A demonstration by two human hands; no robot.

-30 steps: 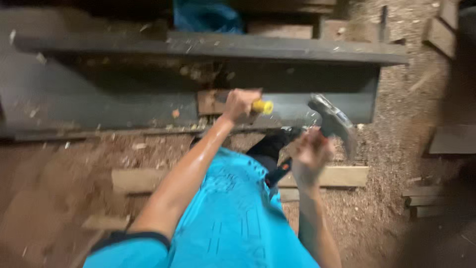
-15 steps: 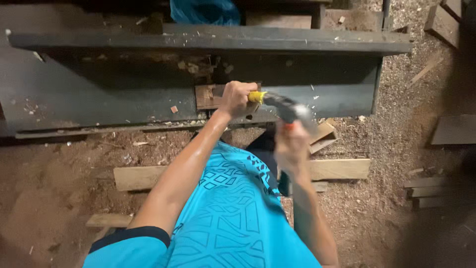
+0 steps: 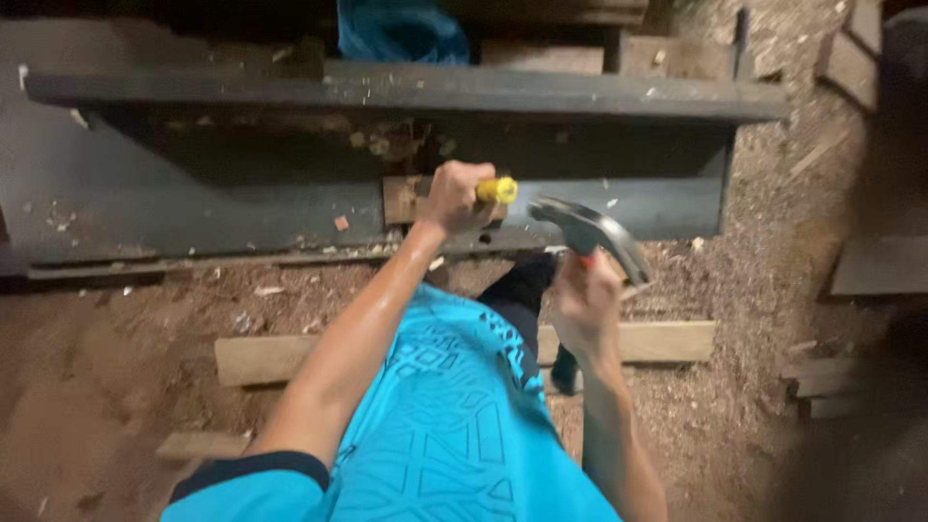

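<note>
Gripping the yellow-handled chisel [image 3: 497, 189], the left hand [image 3: 454, 196] was closed against the wood block [image 3: 398, 199]. The hammer [image 3: 590, 234] was clasped in the right hand [image 3: 583, 304], its head just right of the chisel's butt, along the handle's axis.

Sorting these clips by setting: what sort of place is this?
Probably a rough woodworking site: sawdust and chips cover the ground, planks lie about, and the right hand holds a hammer by a yellow-handled tool.

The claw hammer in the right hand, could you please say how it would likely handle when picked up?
The hammer is probably top-heavy: its thick metal head sits far above the right hand. It looks rigid, unlikely to flex. Laid on the sawdust floor, it would likely rest flat rather than roll.
</note>
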